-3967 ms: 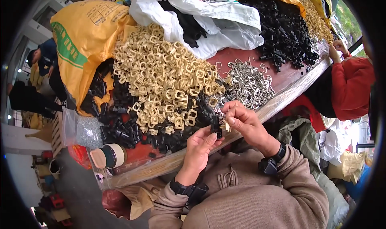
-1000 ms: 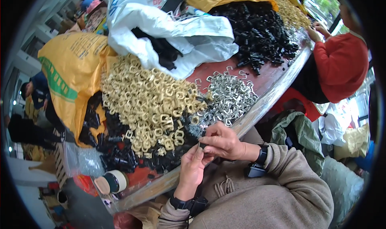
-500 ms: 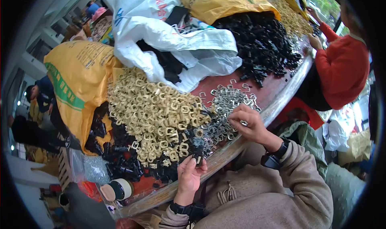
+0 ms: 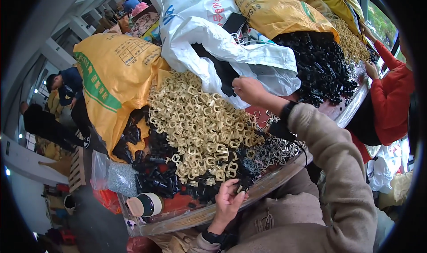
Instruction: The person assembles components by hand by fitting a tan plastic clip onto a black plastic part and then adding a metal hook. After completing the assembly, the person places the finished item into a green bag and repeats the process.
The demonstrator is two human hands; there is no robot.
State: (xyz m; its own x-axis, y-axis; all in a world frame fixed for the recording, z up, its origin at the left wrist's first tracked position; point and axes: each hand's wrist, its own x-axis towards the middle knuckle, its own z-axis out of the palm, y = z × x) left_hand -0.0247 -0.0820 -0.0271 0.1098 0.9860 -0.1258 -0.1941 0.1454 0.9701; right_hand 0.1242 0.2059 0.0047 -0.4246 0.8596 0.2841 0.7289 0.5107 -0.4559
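Left hand (image 4: 227,204) pinching small blocky black part (image 4: 242,189) over film-wrapped table edge (image 4: 200,219); right hand (image 4: 249,91) at white sack (image 4: 267,62).
Beyond the part: heaped squarish gold loops (image 4: 207,124), shiny bent-metal hooks (image 4: 279,152), then crinkled sack plastic. Half a second ago right hand was over the hooks. Right arm (image 4: 333,153) now stretched forward, grip narrow; can't tell if holding anything.

The premises present as a workshop handling small parts in bulk. A red-topped worktable (image 4: 171,204) carries loose heaps of gold-coloured rings (image 4: 200,124), black pieces (image 4: 320,66) and silvery metal hooks (image 4: 278,153), beside a yellow sack (image 4: 120,70) and an open white sack (image 4: 187,44). A person in red (image 4: 391,102) is at the same table; a slatted wooden pallet (image 4: 77,170) stands beyond.
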